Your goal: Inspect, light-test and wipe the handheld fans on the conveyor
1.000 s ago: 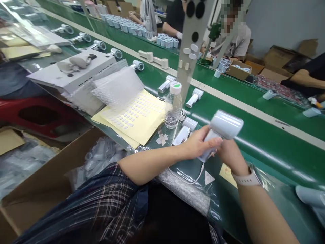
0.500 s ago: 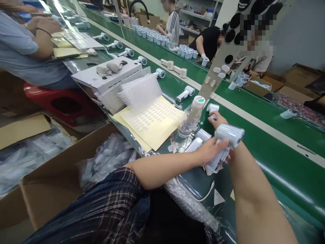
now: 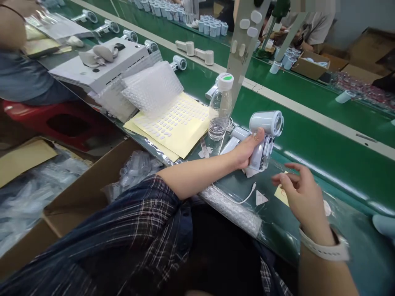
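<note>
My left hand [image 3: 248, 150] is closed around a light-blue handheld fan [image 3: 266, 123], its thumb on the body just below the round head. The fan stands roughly upright over the bench, its open ring facing right. Behind my left wrist, another pale-blue fan [image 3: 230, 144] lies on the bench, partly covered. My right hand [image 3: 304, 195] is empty, fingers apart and slightly curled, above a small yellow note [image 3: 282, 195]. Between the two hands lie a white cable [image 3: 243, 201] and a white triangular piece [image 3: 261, 198].
A clear bottle [image 3: 220, 109] stands beside yellow sticker sheets [image 3: 188, 142]. Bubble-wrap pouches [image 3: 154, 88] lean by a white box [image 3: 101, 68]. The green conveyor [image 3: 308, 119] runs behind a slanted metal post [image 3: 243, 49]. At lower left, a carton [image 3: 83, 185] holds bagged parts.
My right hand has moved away from a fan at the belt to the lower right and is now empty. The fan in my left hand has turned more upright. The view has shifted.
</note>
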The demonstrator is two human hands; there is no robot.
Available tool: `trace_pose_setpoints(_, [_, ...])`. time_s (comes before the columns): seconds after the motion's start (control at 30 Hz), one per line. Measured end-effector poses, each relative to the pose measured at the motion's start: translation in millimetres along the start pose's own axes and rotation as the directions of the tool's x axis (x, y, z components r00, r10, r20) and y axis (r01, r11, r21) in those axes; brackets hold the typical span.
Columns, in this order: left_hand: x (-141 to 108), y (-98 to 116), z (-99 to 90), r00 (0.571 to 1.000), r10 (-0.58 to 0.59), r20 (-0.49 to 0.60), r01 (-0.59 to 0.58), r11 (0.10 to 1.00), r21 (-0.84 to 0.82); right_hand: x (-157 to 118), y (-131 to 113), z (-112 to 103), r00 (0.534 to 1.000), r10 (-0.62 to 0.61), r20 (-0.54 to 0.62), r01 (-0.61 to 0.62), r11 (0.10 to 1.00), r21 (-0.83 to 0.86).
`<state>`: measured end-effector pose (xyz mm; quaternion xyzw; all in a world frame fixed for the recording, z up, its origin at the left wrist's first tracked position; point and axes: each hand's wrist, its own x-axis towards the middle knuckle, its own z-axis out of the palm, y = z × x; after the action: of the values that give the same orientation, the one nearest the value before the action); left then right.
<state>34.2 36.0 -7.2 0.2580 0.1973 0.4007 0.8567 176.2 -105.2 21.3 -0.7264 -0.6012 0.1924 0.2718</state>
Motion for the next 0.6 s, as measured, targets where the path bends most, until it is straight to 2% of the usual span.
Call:
trace_pose_setpoints(0.03, [0, -2, -0.9, 0.998, 0.066, 0.011, -0.067, 0.995, 0.069, -6, 2, 12, 0.998, 0.055, -0.005, -0.055, 0.997, -0.048])
trace_pose_setpoints(0.1, [-1, -1, -2.2, 0.99, 0.127, 0.061, -0.135, 0.977, 0.165, -15, 1, 37, 0.997, 0.07, 0.034, -0.064, 0.988, -0.14])
trace_pose_setpoints(0.2, [-4, 8, -0.7, 0.989, 0.081, 0.123, -0.098, 0.985, 0.145, -22, -11, 59, 0.993, -0.006, 0.118, 0.017, 0.995, -0.096])
trace_pose_setpoints(0.23, [-6, 13, 0.9, 0.99, 0.052, 0.132, -0.066, 0.992, 0.104, -24, -15, 60, 0.988, -0.02, 0.153, 0.029, 0.998, -0.053])
trace_pose_setpoints(0.3, [-9, 23, 4.8, 0.991, -0.003, 0.135, 0.0, 1.0, 0.026, -24, -22, 55, 0.97, -0.026, 0.241, -0.008, 0.991, 0.137])
trace_pose_setpoints(0.37, [-12, 31, 8.8, 0.991, -0.031, 0.127, 0.035, 0.999, -0.029, -21, -25, 48, 0.96, -0.005, 0.278, -0.113, 0.908, 0.404])
trace_pose_setpoints(0.43, [-15, 37, 12.3, 0.993, -0.036, 0.114, 0.043, 0.997, -0.064, -16, -24, 44, 0.969, 0.054, 0.241, -0.193, 0.776, 0.6])
trace_pose_setpoints(0.47, [-16, 38, 13.8, 0.994, -0.034, 0.106, 0.042, 0.997, -0.071, -15, -23, 45, 0.974, 0.087, 0.21, -0.205, 0.735, 0.646])
trace_pose_setpoints(0.6, [-19, 35, 16.9, 0.997, -0.03, 0.075, 0.033, 0.998, -0.046, -17, -18, 56, 0.985, 0.121, 0.125, -0.174, 0.65, 0.74])
